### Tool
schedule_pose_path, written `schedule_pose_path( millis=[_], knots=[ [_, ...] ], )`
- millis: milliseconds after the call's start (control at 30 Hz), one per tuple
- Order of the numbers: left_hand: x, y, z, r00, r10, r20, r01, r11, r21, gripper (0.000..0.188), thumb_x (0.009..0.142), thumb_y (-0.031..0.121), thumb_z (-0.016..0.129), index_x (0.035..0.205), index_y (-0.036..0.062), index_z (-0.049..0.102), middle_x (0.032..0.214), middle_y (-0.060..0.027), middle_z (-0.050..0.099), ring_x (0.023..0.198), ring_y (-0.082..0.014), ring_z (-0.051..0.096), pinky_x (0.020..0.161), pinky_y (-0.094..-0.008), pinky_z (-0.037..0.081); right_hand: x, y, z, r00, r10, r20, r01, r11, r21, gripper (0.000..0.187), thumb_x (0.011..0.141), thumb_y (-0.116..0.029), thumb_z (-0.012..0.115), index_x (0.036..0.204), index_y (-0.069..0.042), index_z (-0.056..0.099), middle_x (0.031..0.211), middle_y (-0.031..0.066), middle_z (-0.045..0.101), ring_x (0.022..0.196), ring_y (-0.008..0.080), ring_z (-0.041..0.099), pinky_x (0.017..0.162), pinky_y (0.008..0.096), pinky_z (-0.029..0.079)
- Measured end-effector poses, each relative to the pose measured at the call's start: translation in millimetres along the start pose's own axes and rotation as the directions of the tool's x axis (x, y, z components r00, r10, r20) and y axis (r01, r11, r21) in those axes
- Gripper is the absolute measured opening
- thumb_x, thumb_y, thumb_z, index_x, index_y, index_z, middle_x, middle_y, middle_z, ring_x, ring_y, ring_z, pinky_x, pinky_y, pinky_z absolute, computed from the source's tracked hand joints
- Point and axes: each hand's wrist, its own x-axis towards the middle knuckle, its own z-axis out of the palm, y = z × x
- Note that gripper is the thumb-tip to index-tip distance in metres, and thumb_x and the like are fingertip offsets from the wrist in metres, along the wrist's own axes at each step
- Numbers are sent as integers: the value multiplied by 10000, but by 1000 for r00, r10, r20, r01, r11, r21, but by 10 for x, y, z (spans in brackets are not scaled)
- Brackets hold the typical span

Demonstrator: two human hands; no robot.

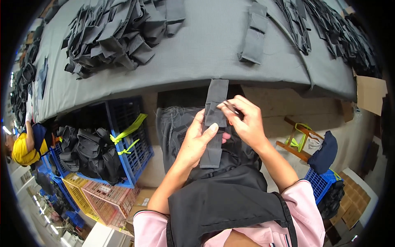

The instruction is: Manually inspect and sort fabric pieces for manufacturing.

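My left hand (196, 138) grips a long dark grey fabric strip (217, 89), thumb on top and fingers behind it. Upright over my lap, the strip has stitched, folded flap sections, and its top end reaches the table edge. My right hand (247, 119) is closed around a small dark tool (231, 108) that looks like thread snips, mostly hidden by the fingers. Its fingertips touch the strip's right side, just above my left thumb. Beneath both hands, a dark cloth (173, 127) with loose threads covers my lap.
A grey-covered table (197, 49) bears a heap of fabric pieces (111, 37), one separate piece (253, 39) and more strips (341, 37) at right. Blue crate (133, 144) with black bags stands left. A wooden stool (298, 140) stands right. Another person (26, 146) is far left.
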Motion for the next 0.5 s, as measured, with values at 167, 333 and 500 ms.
schedule_pose_path(
  millis=[167, 333, 500],
  knots=[
    [4, 62, -18, 999, 47, -28, -49, 994, -100, 490, 906, 134, 579, 1330, 53, 349, 1191, -126, 558, 925, -214, 623, 811, -336, 523, -232, -207, -125, 971, -214, -106, 189, 960, -207, 316, 691, -49, 734, 981, -50, 608, 835, 62, 551, 624, 162, 550, 525, 274, 463],
    [5, 99, 55, 992, 126, -15, -127, 988, -86, 521, 898, 130, 591, 1343, 32, 338, 1247, -117, 529, 1070, -192, 554, 894, -338, 471, -326, -273, -170, 969, -245, -37, 206, 879, -431, 259, 669, -113, 753, 890, -60, 628, 762, 49, 511, 552, 181, 533, 494, 292, 429],
    [2, 73, 60, 989, 148, -26, -149, 987, -60, 528, 897, 122, 590, 1350, 33, 335, 1268, -108, 514, 1134, -183, 510, 954, -336, 426, -281, -313, -165, 958, -286, 1, 248, 829, -501, 244, 664, -111, 742, 874, -66, 627, 730, 35, 494, 543, 188, 528, 501, 301, 423]
  ],
)
